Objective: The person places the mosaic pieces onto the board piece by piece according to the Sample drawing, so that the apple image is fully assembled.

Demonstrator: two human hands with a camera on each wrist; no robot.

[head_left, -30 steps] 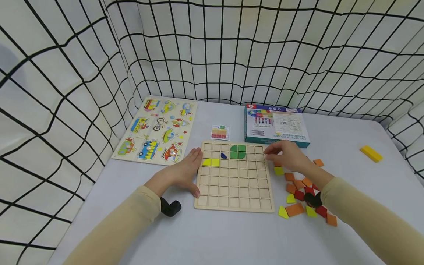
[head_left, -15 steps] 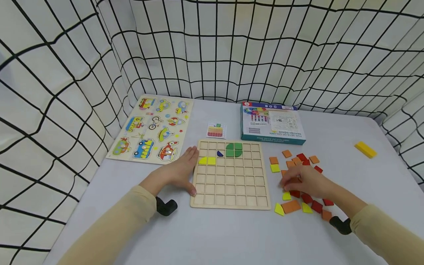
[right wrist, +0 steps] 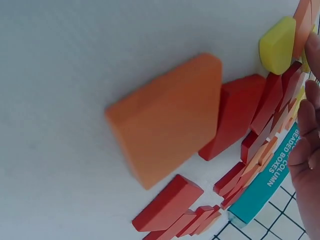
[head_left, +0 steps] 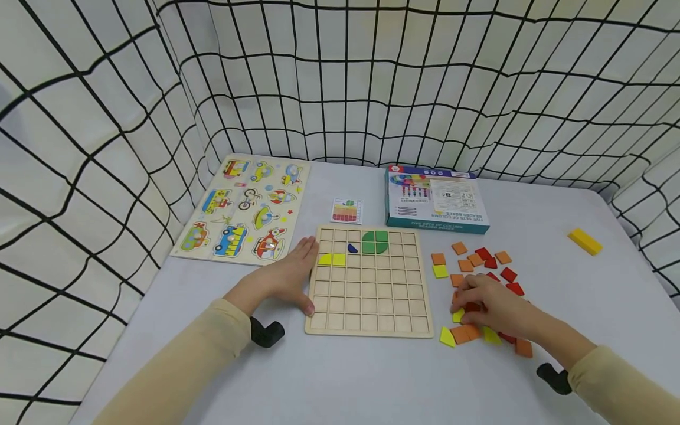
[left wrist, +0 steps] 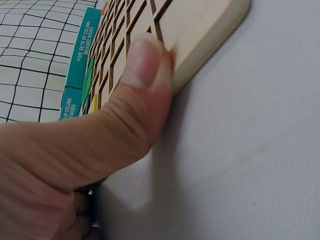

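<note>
My left hand lies spread along the left edge of a wooden grid board. In the left wrist view, the thumb rests on the board's rim. Set in the grid are several green tiles, a small dark blue piece and two yellow pieces. Right of the board, my right hand reaches down among loose tiles, thumb and forefinger around a yellow tile. The right wrist view shows curled fingers at its edge and an orange tile in front.
Loose red and orange tiles lie around the right hand. Behind the board are a small pattern card and a teal box. A vehicle puzzle board stands left, a yellow block far right. Black netting encloses the table.
My right hand has moved from the board's upper right edge down to the loose tiles, shifting several, and now reaches the yellow tile. The left hand stays against the board.
</note>
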